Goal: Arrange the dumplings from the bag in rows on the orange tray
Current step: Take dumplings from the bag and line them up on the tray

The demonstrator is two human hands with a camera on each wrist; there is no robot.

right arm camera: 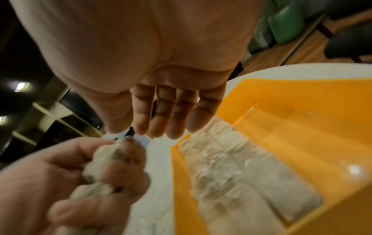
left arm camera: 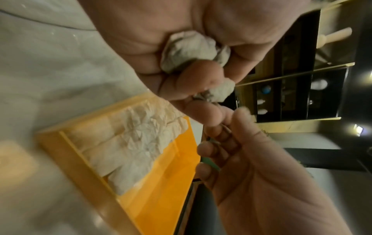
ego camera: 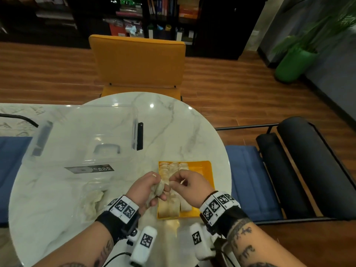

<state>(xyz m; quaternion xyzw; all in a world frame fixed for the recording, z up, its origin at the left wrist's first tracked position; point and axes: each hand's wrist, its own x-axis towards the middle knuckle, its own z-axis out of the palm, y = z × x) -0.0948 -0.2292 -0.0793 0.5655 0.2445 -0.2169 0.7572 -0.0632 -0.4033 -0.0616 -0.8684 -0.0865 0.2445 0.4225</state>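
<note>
The orange tray (ego camera: pixel 207 170) lies at the table's near right, with three rows of pale dumplings (ego camera: pixel 173 205) along its left side and bare floor on its right (right arm camera: pixel 302 111). My left hand (ego camera: pixel 154 189) hovers over the tray's left edge, fingers curled round a few dumplings (left arm camera: pixel 193 49). My right hand (ego camera: pixel 176 182) is just beside it above the tray, its fingers (right arm camera: pixel 171 120) nearly straight, tips close to the held dumplings and holding nothing. The clear bag (ego camera: pixel 92 199) with more dumplings lies left of the tray.
A large clear storage box (ego camera: pixel 81 135) with black latches stands on the round marble table (ego camera: pixel 173 122) at the left. An orange chair (ego camera: pixel 138 62) is at the far side, a dark chair (ego camera: pixel 300 166) to the right.
</note>
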